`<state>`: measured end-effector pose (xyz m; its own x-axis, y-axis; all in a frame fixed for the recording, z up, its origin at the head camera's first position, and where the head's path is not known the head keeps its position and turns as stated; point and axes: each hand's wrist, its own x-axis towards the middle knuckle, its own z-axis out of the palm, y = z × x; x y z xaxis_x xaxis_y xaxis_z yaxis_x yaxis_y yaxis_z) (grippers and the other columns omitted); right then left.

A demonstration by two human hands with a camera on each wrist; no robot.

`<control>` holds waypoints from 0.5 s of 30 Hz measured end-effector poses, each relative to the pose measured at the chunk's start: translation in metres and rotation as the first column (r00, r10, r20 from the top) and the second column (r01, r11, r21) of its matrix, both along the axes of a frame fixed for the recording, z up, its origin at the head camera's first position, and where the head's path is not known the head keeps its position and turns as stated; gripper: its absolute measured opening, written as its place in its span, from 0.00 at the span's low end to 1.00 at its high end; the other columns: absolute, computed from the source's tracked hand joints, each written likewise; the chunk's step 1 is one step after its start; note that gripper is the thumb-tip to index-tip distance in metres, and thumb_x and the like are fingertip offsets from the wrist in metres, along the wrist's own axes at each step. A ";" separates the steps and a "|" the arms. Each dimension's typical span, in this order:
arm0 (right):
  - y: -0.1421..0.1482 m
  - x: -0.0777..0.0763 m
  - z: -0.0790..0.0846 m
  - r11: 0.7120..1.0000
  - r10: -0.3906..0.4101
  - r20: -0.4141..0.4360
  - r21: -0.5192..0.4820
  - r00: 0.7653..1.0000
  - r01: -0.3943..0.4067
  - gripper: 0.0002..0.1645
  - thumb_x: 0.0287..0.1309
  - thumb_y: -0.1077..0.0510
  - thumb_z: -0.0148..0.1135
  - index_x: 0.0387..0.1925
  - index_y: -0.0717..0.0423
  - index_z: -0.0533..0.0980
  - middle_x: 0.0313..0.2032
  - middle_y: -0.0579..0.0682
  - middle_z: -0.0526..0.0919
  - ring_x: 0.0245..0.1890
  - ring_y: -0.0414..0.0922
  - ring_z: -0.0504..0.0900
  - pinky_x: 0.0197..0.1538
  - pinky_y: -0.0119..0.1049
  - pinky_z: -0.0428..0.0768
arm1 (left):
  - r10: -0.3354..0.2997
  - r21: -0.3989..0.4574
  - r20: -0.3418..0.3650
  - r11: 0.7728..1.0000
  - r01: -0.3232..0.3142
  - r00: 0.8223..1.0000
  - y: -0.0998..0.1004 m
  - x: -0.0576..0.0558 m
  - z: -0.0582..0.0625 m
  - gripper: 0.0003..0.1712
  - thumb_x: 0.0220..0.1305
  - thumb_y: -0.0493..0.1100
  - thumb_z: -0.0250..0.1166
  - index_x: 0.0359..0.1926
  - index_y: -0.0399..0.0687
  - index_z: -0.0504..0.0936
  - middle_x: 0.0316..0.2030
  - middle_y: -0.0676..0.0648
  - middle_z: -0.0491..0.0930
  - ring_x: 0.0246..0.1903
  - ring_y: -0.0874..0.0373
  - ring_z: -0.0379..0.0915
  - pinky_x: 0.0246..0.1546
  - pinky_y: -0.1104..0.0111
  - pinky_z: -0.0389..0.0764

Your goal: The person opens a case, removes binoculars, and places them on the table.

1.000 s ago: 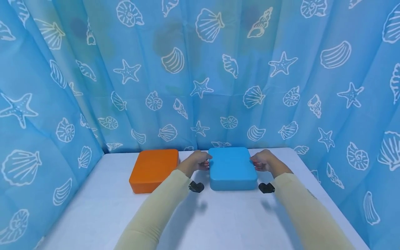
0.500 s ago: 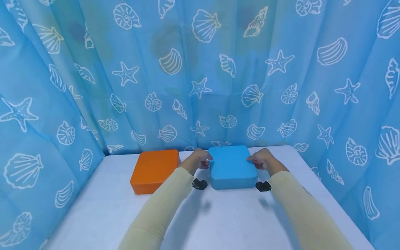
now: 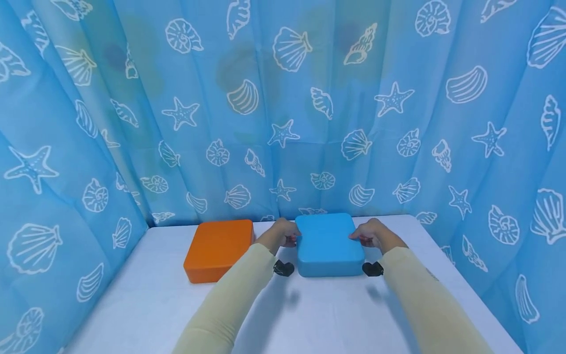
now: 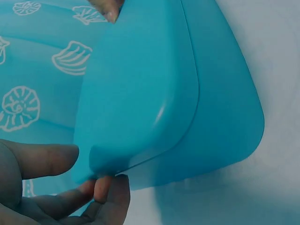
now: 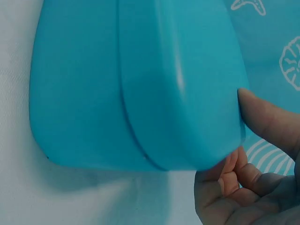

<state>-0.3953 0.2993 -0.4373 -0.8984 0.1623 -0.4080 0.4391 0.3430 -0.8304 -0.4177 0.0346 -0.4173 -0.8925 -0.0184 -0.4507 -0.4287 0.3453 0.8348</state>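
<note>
A square blue box [image 3: 329,268] with rounded corners sits on the table, its blue lid [image 3: 329,236] on top. A seam between lid and body shows in both wrist views. At the left side my left hand [image 3: 284,232] grips the lid edge, with its thumb [image 4: 51,159] by the top and fingertips [image 4: 112,187] curled against the lower rim. My right hand [image 3: 371,232] grips the opposite side. There the thumb [image 5: 267,117] lies against the lid's top edge, and the other fingers [image 5: 211,192] curl in at the side. The box's inside is hidden.
An orange box [image 3: 219,248] of similar shape stands left of the blue one, beside my left forearm. Both rest on a white-covered table [image 3: 309,319]. A blue curtain [image 3: 283,98] with white shell prints encloses the back and sides.
My right hand has shifted slightly left, bringing its thumb further onto the lid. The left hand keeps nearly the same place. The head view has tilted a little; the boxes have not visibly moved.
</note>
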 end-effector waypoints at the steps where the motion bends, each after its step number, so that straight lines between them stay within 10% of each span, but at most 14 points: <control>1: 0.001 0.000 0.000 1.000 0.004 0.002 -0.002 1.000 -0.004 0.39 0.54 0.65 0.69 0.61 0.77 0.60 0.37 0.58 0.71 0.35 0.51 0.74 0.45 0.41 0.79 | -0.003 -0.004 0.002 1.000 0.003 1.000 0.000 0.000 0.000 0.23 0.61 0.30 0.64 0.57 0.31 0.70 0.38 0.36 0.76 0.40 0.43 0.78 0.44 0.54 0.82; 15: 0.005 -0.006 -0.005 1.000 0.003 0.010 -0.007 1.000 -0.003 0.33 0.58 0.61 0.68 0.61 0.70 0.66 0.46 0.60 0.74 0.42 0.53 0.76 0.41 0.40 0.81 | 0.008 -0.020 0.018 1.000 -0.007 1.000 -0.002 -0.011 -0.011 0.24 0.61 0.27 0.63 0.58 0.32 0.70 0.37 0.39 0.76 0.36 0.47 0.78 0.39 0.59 0.84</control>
<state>-0.4010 0.3039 -0.4423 -0.8947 0.1568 -0.4183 0.4466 0.3390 -0.8281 -0.4292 0.0327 -0.4287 -0.8838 -0.0341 -0.4667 -0.4467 0.3583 0.8198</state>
